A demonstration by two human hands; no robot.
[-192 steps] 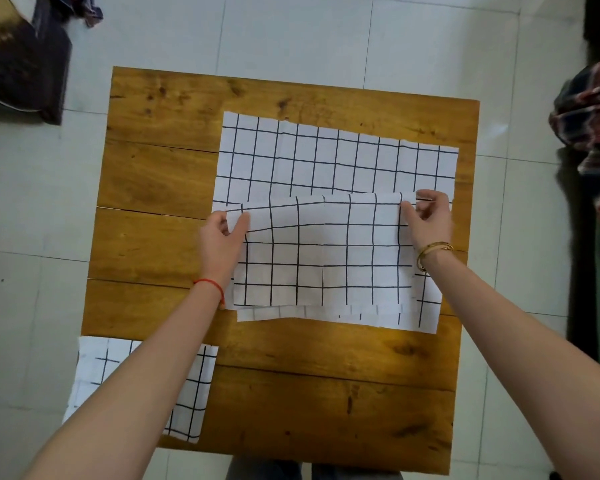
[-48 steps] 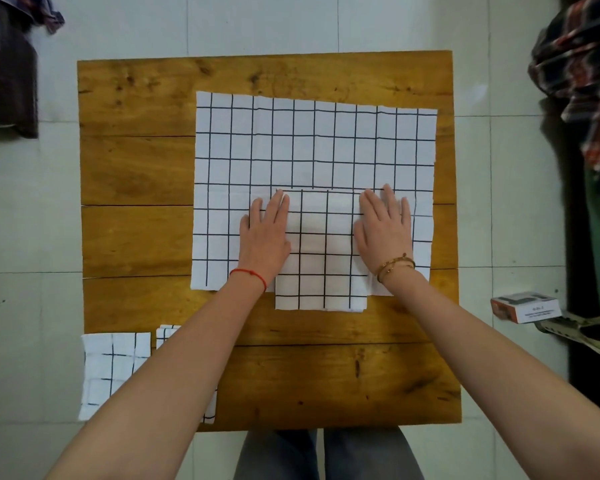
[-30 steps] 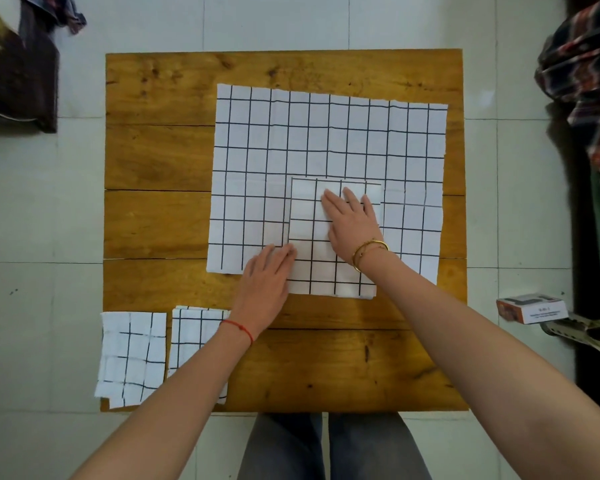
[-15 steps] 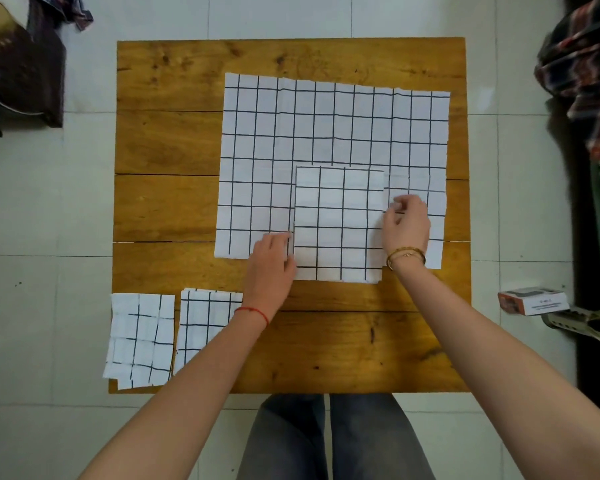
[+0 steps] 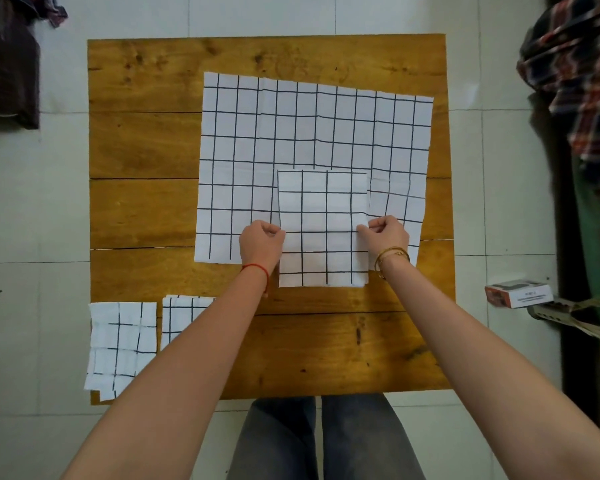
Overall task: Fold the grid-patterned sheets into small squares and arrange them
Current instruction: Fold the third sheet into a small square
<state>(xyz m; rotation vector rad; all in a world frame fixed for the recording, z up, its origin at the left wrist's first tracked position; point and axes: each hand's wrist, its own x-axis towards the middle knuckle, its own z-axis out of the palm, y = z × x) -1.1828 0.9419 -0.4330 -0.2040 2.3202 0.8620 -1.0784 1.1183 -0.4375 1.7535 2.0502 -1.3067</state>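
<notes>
A folded grid-patterned sheet, roughly square, lies on top of a large unfolded grid sheet on the wooden table. My left hand pinches the folded sheet's left edge and my right hand pinches its right edge, both with fingers closed on the paper. Two folded squares sit at the table's near left corner: one overhangs the edge, the other is partly hidden by my left forearm.
White tiled floor surrounds the table. A small white and orange box rests on something at the right. Plaid clothing hangs at the far right. A dark object stands at the upper left. My legs show below the table's near edge.
The long folded strip has become a compact square on the big sheet. My hands pressed it flat, then moved to its left and right edges and closed on them.
</notes>
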